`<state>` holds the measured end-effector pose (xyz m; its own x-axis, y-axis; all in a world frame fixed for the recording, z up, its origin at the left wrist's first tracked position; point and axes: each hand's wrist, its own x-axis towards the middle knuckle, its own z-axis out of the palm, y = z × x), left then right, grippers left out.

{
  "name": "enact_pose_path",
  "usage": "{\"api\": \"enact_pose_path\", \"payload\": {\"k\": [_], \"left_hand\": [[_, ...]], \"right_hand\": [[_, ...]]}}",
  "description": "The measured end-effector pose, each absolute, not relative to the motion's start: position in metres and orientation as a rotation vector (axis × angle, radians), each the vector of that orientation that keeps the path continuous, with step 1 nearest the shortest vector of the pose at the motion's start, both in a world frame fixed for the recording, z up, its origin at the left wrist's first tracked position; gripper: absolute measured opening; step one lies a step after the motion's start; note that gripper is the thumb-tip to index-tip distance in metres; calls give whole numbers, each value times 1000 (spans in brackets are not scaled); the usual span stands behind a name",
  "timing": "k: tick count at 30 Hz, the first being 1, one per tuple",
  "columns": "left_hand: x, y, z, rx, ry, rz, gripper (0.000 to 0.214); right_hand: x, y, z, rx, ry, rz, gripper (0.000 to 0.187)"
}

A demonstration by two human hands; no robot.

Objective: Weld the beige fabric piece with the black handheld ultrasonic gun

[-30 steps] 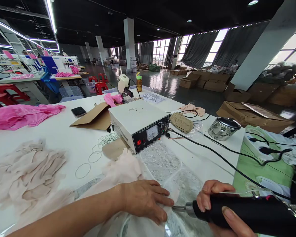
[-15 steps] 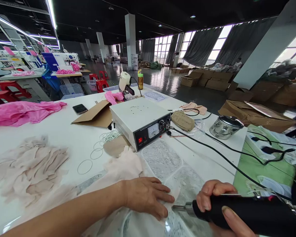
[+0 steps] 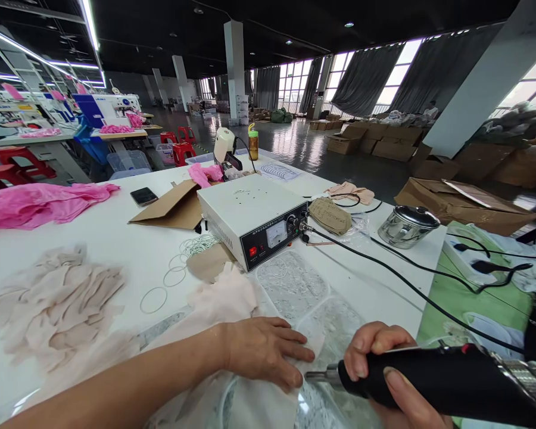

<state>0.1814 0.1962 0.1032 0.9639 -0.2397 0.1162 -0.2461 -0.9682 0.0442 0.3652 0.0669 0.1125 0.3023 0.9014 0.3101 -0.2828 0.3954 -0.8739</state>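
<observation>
- As our flat left hand (image 3: 270, 351) presses pale fabric (image 3: 226, 298), white table (image 3: 375, 292) runs to its right edge
- Our right hand (image 3: 404, 394) grips the black tool (image 3: 460, 378), long axis crosswise, tip leftward

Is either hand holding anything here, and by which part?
The right hand holds the black tool by the front of its body, behind the metal tip. The left hand lies spread on pale fabric, visibly gripping nothing.

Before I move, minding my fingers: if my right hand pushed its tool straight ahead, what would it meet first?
Most likely the left hand, at the thumb: the black handheld tool in the right hand points its metal tip there, though depth is unclear.
</observation>
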Motion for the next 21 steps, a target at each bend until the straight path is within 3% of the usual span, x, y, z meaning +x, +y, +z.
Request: {"api": "enact_pose_path", "payload": {"k": [21], "left_hand": [[180, 194, 104, 3071, -358, 134, 13]], "right_hand": [[357, 60, 117, -753, -943, 1002, 13]]}}
